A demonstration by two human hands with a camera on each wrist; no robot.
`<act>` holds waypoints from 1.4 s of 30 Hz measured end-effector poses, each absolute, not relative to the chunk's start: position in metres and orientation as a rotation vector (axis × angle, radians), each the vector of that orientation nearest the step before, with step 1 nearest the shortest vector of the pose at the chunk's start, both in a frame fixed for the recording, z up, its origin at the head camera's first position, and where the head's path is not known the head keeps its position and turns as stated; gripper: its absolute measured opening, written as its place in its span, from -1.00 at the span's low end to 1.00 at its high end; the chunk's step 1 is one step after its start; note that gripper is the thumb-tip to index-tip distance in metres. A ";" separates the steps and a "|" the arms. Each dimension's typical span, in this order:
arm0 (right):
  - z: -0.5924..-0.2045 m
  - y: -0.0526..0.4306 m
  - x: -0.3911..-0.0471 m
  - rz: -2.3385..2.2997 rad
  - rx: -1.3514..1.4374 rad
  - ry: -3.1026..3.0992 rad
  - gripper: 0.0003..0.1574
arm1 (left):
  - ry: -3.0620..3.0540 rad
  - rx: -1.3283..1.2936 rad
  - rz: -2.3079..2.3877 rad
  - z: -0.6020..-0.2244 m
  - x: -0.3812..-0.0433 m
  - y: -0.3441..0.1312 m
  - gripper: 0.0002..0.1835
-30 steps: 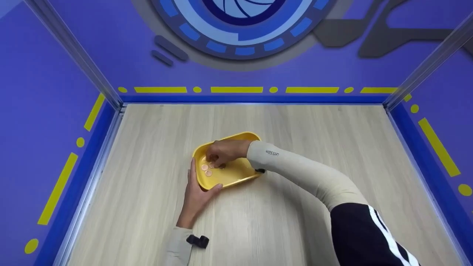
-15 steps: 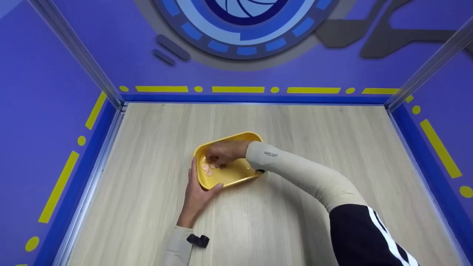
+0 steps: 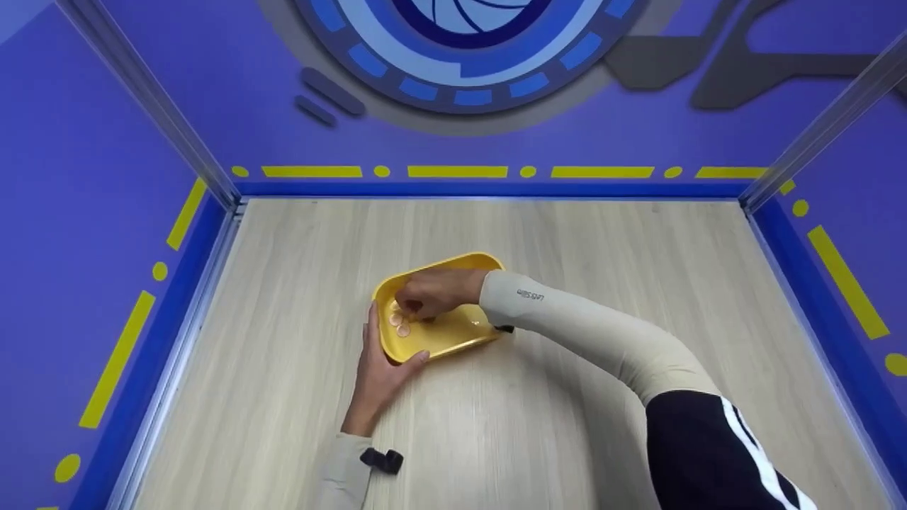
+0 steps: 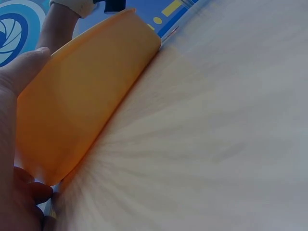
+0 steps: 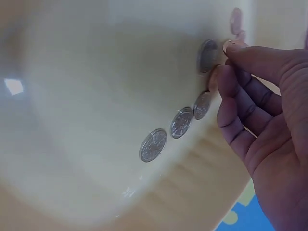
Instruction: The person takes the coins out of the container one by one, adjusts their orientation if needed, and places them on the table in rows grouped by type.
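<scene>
Our right forearm (image 3: 588, 312) had edged rightward, our right grip (image 3: 436, 290) pinching a copper coin (image 5: 230, 46), seemingly secured, just beside silver coins (image 5: 182, 122) in the yellow tray (image 3: 453, 334) our left grip (image 3: 382, 379) clasped.

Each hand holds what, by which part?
Left hand grips the yellow tray at its near-left corner; right hand pinches a copper coin by its edge.

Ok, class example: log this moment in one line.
left hand: grips yellow tub | right hand: pinches copper-coloured coin | silver-coloured coins: inside tub
</scene>
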State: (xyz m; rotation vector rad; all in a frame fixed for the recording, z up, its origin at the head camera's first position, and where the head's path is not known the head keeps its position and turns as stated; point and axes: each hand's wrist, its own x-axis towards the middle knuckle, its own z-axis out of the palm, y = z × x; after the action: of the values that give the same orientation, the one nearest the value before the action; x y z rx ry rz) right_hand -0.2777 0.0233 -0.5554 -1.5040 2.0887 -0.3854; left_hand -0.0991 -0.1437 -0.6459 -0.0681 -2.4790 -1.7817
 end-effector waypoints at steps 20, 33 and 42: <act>-0.534 0.070 -0.269 -0.702 -1.359 2.124 -0.86 | -2.440 -0.059 -1.796 -0.645 -0.100 -0.145 0.40; -0.533 0.118 -0.259 -0.841 -1.226 2.207 -0.90 | -2.461 -0.028 -1.779 -0.645 -0.101 -0.143 0.40; -0.534 0.148 -0.253 -1.012 -1.104 2.189 -0.91 | -2.463 -0.028 -1.787 -0.645 -0.100 -0.142 0.42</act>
State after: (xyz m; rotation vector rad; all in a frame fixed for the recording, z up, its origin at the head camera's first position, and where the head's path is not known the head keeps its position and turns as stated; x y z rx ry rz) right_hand -0.2531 0.1475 -0.5344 -1.1045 2.1888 -1.0117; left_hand -0.0996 -0.1417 -0.6449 -0.0284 -2.4631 -1.7873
